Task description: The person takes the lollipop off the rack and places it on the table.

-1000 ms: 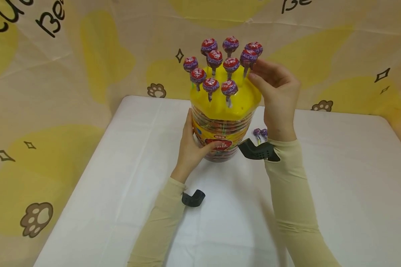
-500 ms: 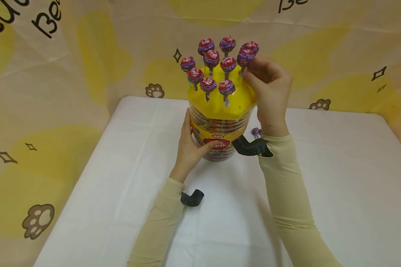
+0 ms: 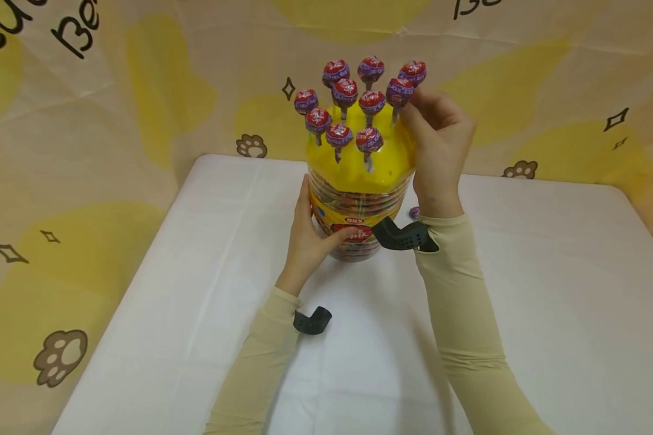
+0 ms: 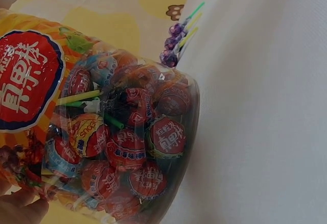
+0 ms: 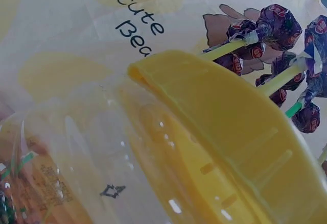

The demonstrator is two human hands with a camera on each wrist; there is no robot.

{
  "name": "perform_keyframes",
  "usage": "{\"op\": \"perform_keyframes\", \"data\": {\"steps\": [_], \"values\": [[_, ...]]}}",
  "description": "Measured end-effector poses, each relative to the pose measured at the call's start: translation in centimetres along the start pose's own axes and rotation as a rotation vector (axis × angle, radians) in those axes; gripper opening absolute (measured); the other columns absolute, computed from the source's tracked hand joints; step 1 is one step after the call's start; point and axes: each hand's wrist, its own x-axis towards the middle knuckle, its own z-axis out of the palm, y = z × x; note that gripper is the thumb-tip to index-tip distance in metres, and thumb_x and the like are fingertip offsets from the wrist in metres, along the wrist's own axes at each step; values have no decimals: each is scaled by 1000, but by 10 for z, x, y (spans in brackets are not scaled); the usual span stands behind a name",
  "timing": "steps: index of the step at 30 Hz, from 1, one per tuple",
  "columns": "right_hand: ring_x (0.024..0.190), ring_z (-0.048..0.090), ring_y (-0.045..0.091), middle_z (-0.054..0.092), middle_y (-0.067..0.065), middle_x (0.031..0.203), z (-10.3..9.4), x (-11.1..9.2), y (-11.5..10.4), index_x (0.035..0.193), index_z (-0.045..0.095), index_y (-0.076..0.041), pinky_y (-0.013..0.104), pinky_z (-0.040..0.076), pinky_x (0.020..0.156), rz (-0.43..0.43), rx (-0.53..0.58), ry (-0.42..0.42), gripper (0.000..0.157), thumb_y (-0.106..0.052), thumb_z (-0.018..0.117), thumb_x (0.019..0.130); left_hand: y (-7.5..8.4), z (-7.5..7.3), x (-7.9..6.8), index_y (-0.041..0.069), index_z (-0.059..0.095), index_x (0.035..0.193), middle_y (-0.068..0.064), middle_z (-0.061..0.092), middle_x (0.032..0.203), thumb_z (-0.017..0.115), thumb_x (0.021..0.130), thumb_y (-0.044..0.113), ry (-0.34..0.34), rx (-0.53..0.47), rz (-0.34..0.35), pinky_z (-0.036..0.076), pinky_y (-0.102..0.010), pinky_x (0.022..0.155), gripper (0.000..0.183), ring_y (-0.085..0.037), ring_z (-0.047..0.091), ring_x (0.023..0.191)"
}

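Back-right lollipop (image 3: 412,73) sits further out now, pinched by the right hand (image 3: 441,145) while left hand (image 3: 308,249) grips the candy jar (image 3: 367,204), so probably not settled yet.

Shiny clear plastic jar (image 4: 166,137), smooth glossy plastic lid (image 3: 350,175), shiny crinkly lolly wrappers (image 3: 344,91), glossy label (image 4: 25,86), creased matt tablecloth (image 3: 555,302), wrinkly cloth backdrop (image 3: 522,90), stretchy-looking matt cloth sleeves (image 3: 462,308), dull black plastic wrist clips (image 3: 399,235).

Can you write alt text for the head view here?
A person's left hand grips a clear candy jar at a white table, while the right hand appears to pinch a lollipop at the right rear of its yellow lid. Other red-and-purple lollipops stand in that lid.
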Motion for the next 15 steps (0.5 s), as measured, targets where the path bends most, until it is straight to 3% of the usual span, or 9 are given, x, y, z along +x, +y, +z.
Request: {"op": "perform_keyframes", "data": {"steps": [10,15], "values": [[91,61,26,68,12,93,2,1,-5,98,72,5,32,52,89,39,51,60,15,6,64,85,-1,0,0,18,1,153,-8,16,155,78,79,25,-4,5,-9,25,-39,113,107,-21,22,140],[93,62,28,69,11,96,0,1,-5,103,69,8,34,52,89,-71,12,-2,17,4,61,88,-1,0,1,18,1,153,-7,17,155,78,79,25,-5,4,-12,25,-40,113,106,-21,22,140]]}}
